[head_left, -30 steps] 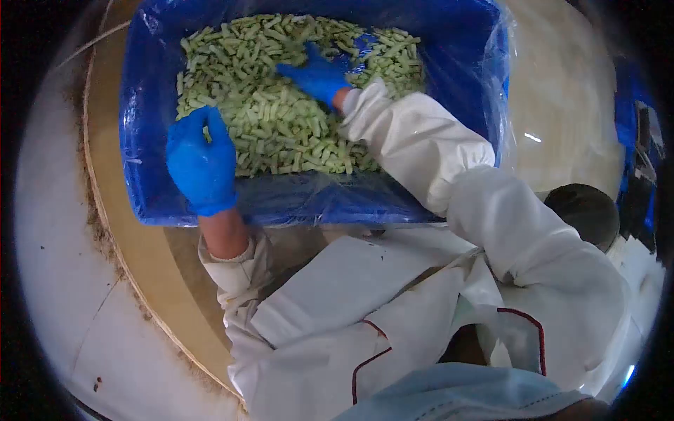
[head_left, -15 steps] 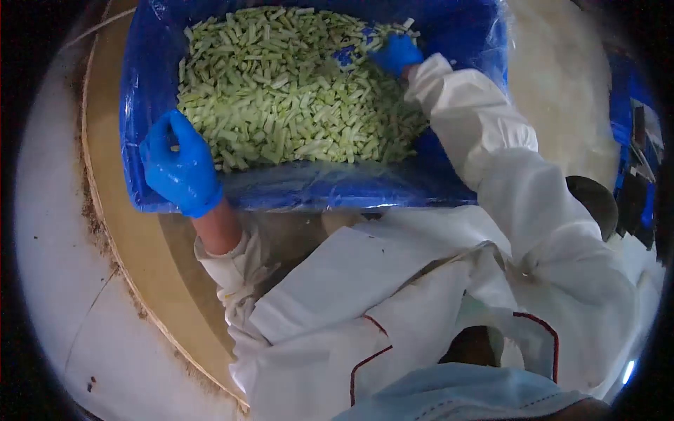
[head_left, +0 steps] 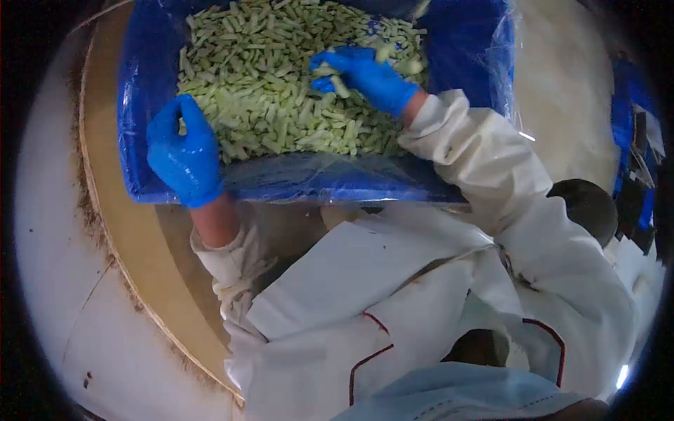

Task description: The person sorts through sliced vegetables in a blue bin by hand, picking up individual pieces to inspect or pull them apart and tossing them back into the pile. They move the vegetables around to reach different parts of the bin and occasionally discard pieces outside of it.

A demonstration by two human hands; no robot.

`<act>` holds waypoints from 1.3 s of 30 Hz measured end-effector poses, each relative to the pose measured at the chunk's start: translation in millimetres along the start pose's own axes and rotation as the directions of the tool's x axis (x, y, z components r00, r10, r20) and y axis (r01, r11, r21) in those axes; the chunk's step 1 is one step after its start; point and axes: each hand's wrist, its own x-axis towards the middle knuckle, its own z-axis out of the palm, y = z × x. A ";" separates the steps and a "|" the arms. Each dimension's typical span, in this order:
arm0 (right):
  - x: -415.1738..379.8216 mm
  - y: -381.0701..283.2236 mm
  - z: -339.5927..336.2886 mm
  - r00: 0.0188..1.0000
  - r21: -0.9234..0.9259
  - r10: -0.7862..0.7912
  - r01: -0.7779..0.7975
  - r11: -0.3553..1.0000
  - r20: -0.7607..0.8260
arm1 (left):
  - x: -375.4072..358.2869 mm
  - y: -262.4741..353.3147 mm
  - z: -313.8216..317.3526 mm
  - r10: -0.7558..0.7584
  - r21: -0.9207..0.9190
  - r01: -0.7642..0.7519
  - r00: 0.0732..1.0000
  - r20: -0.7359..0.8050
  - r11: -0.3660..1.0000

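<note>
While the left hand point(head_left: 184, 153) curls, its hold unclear, the right hand point(head_left: 372, 78) loosely grasps pieces point(head_left: 340, 87), the heap point(head_left: 263, 105) beneath spreading toward frame left.

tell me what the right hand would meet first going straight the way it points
Probably the cut green pieces just ahead of the right hand, though its height above them is unclear.

From your head, the camera looks steeply down and forward at arm's-reach range, taking in the blue bin point(head_left: 460, 63) toward twelve o'clock and your white coat point(head_left: 414, 302) toward five.
</note>
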 end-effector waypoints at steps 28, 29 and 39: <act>16.0 36.4 44.0 0.659 -0.662 -0.495 0.721 0.204 0.566 | -8.9 -15.1 -28.0 -0.063 -0.157 0.087 0.987 0.149 0.984; 18.0 48.3 52.0 0.641 -0.658 -0.478 0.736 0.159 0.601 | -7.1 -11.8 -24.7 -0.053 -0.168 0.081 0.985 0.167 0.983; -11.8 32.2 -1.2 0.970 -0.880 -0.025 0.230 0.415 0.242 | -16.7 5.2 -23.5 0.107 -0.136 -0.056 0.908 0.405 0.989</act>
